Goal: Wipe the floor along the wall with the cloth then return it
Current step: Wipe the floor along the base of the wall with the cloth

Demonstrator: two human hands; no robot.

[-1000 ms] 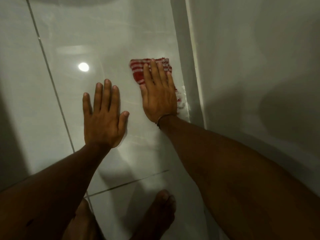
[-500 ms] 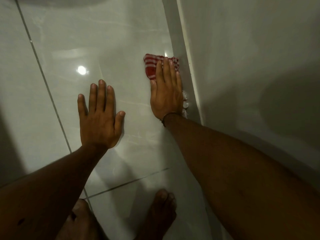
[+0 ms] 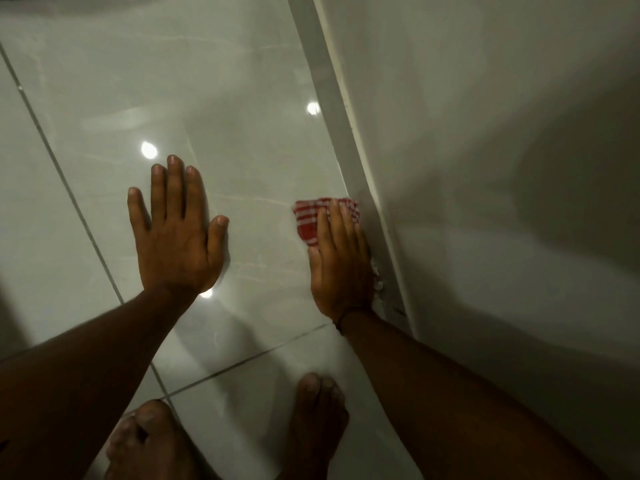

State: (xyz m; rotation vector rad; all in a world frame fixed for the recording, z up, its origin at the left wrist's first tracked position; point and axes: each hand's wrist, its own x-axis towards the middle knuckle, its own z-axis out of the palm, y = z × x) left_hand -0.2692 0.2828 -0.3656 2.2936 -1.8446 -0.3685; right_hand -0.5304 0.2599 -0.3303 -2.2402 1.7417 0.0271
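1. Wiping was under way: the person crouched, right hand pressed flat, fingers extended, on the red-and-white checked cloth, pinning it to the floor rather than clutching it.
2. Cloth location: on the glossy tile, its right edge touching the base of the skirting that runs along the wall. Most of the cloth lay hidden under the palm; only the front portion and a pale frayed bit by the wrist showed.
3. Left hand lay open, palm down on the bare tile, well apart from the cloth, holding nothing; judged to be bracing the body.
4. Both bare feet stood on the tile nearest the viewer, just behind a grout line.
5. Progress, as a judgement: mid-wipe. A long stretch of floor beside the skirting extended ahead of the cloth; whether it was already clean could not be told from the sheen.
6. Remaining: finishing the strip along the wall, then lifting the cloth and returning it. Its return place was not in view.
7. Containers: none visible, so no bucket, basin or contents to record.
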